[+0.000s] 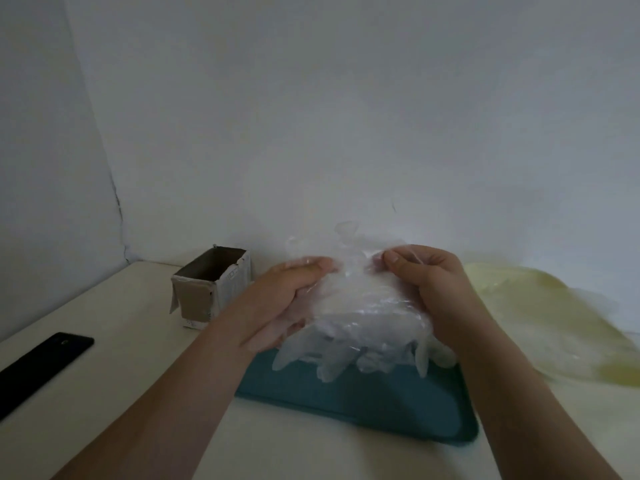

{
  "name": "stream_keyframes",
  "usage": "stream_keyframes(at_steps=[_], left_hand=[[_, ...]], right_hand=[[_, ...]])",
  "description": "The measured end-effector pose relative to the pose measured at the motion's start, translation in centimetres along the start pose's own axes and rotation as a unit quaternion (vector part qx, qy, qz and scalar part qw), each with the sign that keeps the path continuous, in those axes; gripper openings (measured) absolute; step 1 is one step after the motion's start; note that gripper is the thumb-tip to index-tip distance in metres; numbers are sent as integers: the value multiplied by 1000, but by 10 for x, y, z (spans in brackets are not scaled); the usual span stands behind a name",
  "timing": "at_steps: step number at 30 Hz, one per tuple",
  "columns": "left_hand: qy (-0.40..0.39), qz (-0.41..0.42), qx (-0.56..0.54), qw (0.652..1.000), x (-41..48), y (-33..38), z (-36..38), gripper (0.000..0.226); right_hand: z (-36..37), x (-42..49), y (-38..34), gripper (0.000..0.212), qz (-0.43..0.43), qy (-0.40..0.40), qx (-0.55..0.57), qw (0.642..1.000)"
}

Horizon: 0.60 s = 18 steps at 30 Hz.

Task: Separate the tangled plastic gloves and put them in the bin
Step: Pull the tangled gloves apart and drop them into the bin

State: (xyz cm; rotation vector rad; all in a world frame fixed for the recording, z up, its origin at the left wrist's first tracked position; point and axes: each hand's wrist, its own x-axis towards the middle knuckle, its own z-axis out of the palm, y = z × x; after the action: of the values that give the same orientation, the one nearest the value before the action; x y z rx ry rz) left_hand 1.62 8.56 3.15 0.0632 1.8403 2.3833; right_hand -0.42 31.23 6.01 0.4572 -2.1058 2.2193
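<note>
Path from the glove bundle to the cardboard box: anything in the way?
Nothing visible. Left hand and right hand grip the glove bundle above the teal tray. The open cardboard box stands to its left; only the left hand itself lies between.

So, 2 hands are counted: left hand (294,292) and right hand (427,282). Only 1 clump of plastic gloves (363,306) is seen, and the gloves in it can't be counted, too tangled and see-through. 1 teal tray (346,400), 1 cardboard box (207,285), 1 flat black object (41,365) and 1 yellowish plastic heap (554,323) are spotted too.
</note>
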Motion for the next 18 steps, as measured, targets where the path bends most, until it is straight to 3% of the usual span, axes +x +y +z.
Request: stream_keyframes(at_steps=[5,9,14,18], left_hand=[[55,-9,46,997,12,5,30,20],[88,-7,-4,996,25,9,65,11],[57,47,-22,997,33,26,95,9],[-3,82,-3,997,24,45,115,13]], right_hand=[[-59,-15,-32,16,-39,24,-141,989],[-114,-31,-60,15,-28,54,-198,978],[-172,-32,-77,11,11,100,-312,945],[-198,-16,-71,27,31,94,-381,919]])
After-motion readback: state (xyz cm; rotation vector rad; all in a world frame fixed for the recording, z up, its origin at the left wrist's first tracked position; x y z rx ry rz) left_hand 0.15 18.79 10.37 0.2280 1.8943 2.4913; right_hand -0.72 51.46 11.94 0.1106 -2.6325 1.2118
